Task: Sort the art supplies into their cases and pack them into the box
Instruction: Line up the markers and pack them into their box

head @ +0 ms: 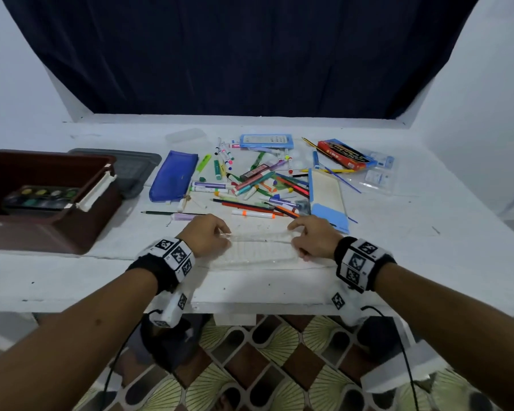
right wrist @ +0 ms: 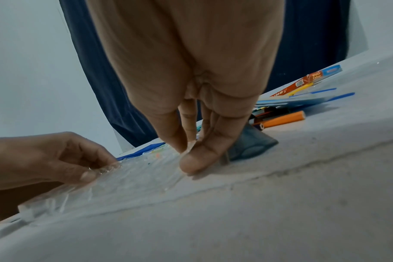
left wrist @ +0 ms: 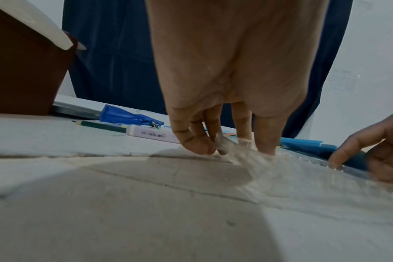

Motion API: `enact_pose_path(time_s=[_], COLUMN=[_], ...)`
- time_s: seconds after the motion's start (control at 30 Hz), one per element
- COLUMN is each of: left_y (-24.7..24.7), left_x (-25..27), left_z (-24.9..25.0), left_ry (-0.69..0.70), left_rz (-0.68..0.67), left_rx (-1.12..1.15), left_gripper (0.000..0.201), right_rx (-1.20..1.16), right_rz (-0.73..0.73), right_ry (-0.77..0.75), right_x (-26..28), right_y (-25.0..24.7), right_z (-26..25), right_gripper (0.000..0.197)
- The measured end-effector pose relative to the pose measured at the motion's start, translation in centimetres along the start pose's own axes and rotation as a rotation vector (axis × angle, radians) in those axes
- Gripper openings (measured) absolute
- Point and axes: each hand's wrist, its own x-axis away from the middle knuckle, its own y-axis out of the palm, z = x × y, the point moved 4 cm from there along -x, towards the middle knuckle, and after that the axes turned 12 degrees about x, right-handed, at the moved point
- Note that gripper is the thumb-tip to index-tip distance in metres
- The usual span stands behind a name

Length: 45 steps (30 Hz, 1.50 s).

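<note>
A clear ribbed plastic case [head: 258,252] [left wrist: 280,170] [right wrist: 132,177] lies flat near the table's front edge. My left hand [head: 224,237] [left wrist: 224,147] pinches its left far corner between thumb and fingers. My right hand [head: 294,238] [right wrist: 188,156] pinches its right far corner, thumb pressed down. Behind them lies a loose pile of markers and coloured pencils [head: 250,185]. A brown box [head: 42,229] at the left holds a watercolour palette [head: 42,197]. What the clear case contains cannot be made out.
A blue zip pouch [head: 172,176] and a grey lid [head: 131,167] lie by the box. An open blue tray case [head: 328,197], a light-blue case [head: 266,140], a red carton [head: 344,154] and clear packets [head: 379,175] sit behind and to the right.
</note>
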Motion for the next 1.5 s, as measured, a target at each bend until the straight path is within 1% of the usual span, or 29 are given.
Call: enact_pose_path(time_s=[0.07,0.1,0.17,0.2,0.27,0.3,0.37,0.43,0.47,0.5,0.53,0.57,0.63,0.67,0.7,0.73,0.77,0.83,0.9,0.93,0.97,1.03,1.1,1.13,1.2,1.3,1.33,1.4,1.5], left_y=[0.2,0.2,0.2,0.3,0.7,1.0,1.4,1.8,2.0,2.0,1.8,1.5,0.5,0.1,-0.1,0.0,0.2,0.6,0.7,0.7,0.6,0.4,0.2,0.1,-0.3,-0.9,-1.1,-1.5,-1.7], left_x=[0.3,0.5,0.7,0.7,1.1,1.5,2.1,2.2,2.0,1.8,1.4,0.9,-0.1,-0.5,-0.8,-1.1,-1.2,-1.4,-1.6,-1.7,-1.7,-1.5,-1.2,-1.0,-0.8,-0.5,-0.4,0.0,0.4], left_z=[0.0,0.1,0.1,0.2,0.7,1.1,1.8,2.5,2.5,2.7,3.0,3.2,3.2,3.0,2.7,2.3,2.0,1.7,1.3,1.0,0.7,-0.1,-1.0,-1.2,-1.5,-1.6,-1.7,-1.7,-1.5], left_ry=[-0.035,-0.057,-0.087,-0.079,-0.031,-0.013,0.009,0.03,0.048,0.075,0.115,0.165,0.225,0.23,0.226,0.218,0.218,0.238,0.257,0.258,0.25,0.219,0.196,0.19,0.181,0.17,0.158,0.137,0.141], left_rz=[0.036,0.044,0.016,-0.046,-0.246,-0.349,-0.494,-0.566,-0.58,-0.581,-0.551,-0.484,-0.274,-0.184,-0.132,-0.125,-0.152,-0.217,-0.257,-0.26,-0.26,-0.269,-0.281,-0.274,-0.255,-0.218,-0.203,-0.181,-0.172], left_rx=[-0.044,-0.083,-0.146,-0.145,-0.081,-0.03,0.07,0.14,0.142,0.13,0.089,0.033,-0.097,-0.155,-0.21,-0.25,-0.273,-0.256,-0.189,-0.163,-0.153,-0.169,-0.19,-0.186,-0.178,-0.167,-0.159,-0.14,-0.102], left_gripper=[0.012,0.012,0.02,0.026,0.036,0.038,0.03,0.013,0.014,0.018,0.019,0.02,0.023,0.027,0.037,0.049,0.061,0.07,0.065,0.062,0.061,0.069,0.078,0.078,0.076,0.051,0.05,0.056,0.067], right_rx=[-0.009,0.016,0.069,0.047,-0.052,-0.086,-0.06,0.092,0.178,0.246,0.287,0.313,0.356,0.374,0.391,0.404,0.405,0.384,0.355,0.338,0.325,0.383,0.531,0.579,0.597,0.575,0.568,0.555,0.554], right_rz=[0.031,0.047,0.055,0.034,-0.021,-0.032,-0.03,0.005,0.024,0.032,0.025,0.012,-0.023,-0.037,-0.051,-0.057,-0.059,-0.032,0.025,0.04,0.034,-0.059,-0.165,-0.193,-0.188,-0.164,-0.171,-0.196,-0.204], right_ry=[0.019,0.029,0.048,0.061,0.077,0.071,0.037,-0.019,-0.035,-0.044,-0.056,-0.071,-0.103,-0.119,-0.137,-0.154,-0.168,-0.19,-0.209,-0.212,-0.223,-0.282,-0.361,-0.384,-0.399,-0.398,-0.395,-0.379,-0.381], right_x=[0.2,0.4,0.7,0.8,0.8,0.9,0.9,0.6,0.4,0.2,0.2,0.1,0.4,0.6,0.8,0.9,1.0,1.2,1.4,1.5,1.6,1.9,2.3,2.4,2.2,1.3,1.0,0.6,0.0], right_y=[0.0,-0.1,-0.2,-0.1,0.5,0.8,1.3,1.8,2.0,2.1,2.1,1.9,1.4,1.0,0.6,0.4,0.2,0.0,-0.2,-0.3,-0.4,-0.1,0.7,0.9,0.9,0.7,0.6,0.7,0.7], right_z=[0.1,0.1,0.3,0.4,0.5,0.4,-0.1,-0.7,-0.8,-0.9,-1.0,-1.2,-1.3,-1.3,-1.3,-1.3,-1.2,-1.2,-1.3,-1.3,-1.3,-1.4,-1.4,-1.5,-1.7,-2.5,-2.8,-3.3,-3.8], right_gripper=[0.029,0.028,0.027,0.027,0.029,0.03,0.035,0.042,0.044,0.043,0.041,0.038,0.036,0.035,0.035,0.035,0.035,0.036,0.035,0.034,0.038,0.055,0.066,0.072,0.081,0.079,0.077,0.073,0.075])
